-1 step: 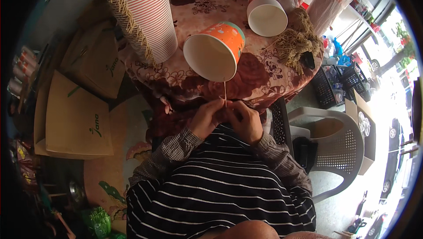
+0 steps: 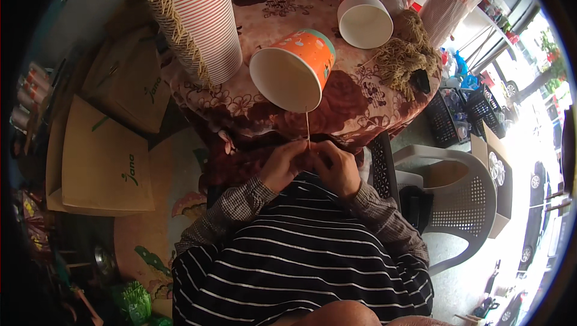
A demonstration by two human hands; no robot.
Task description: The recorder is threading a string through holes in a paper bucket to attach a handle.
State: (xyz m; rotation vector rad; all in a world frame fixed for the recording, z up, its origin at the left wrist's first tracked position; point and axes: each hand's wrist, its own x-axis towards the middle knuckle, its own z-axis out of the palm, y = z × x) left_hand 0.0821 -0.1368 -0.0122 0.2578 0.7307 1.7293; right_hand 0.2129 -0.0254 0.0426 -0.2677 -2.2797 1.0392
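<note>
Both hands meet just below the near edge of the desk [image 2: 360, 106], which wears a dark red flowered cloth. The left hand [image 2: 282, 167] and the right hand [image 2: 336, 167] are touching at the fingertips, each pinched on the lower end of a thin pale string [image 2: 308, 127]. The string runs straight up from the fingers to the rim of an orange cup [image 2: 297, 67]. This cup lies tilted on its side at the near edge of the desk, its white mouth turned toward the person and its spotted orange wall with a teal base band pointing away.

At the left edge of the desk leans a tall stack of striped cups [image 2: 195, 16], with a fringe of pale strings hanging down its near side. It stands just beside the orange cup, and I cannot tell whether they touch. Toward the right edge sits a white cup [image 2: 365, 22], mouth up and tilted. Beside it, at the right edge, lies a loose bundle of strings [image 2: 409, 55] with a small dark object on it.

Off the desk to the left, flat brown cardboard boxes [image 2: 105, 158] lean on the floor. To the right stands a grey plastic chair [image 2: 463, 194], and black crates [image 2: 463, 115] sit beyond the desk's right edge.
</note>
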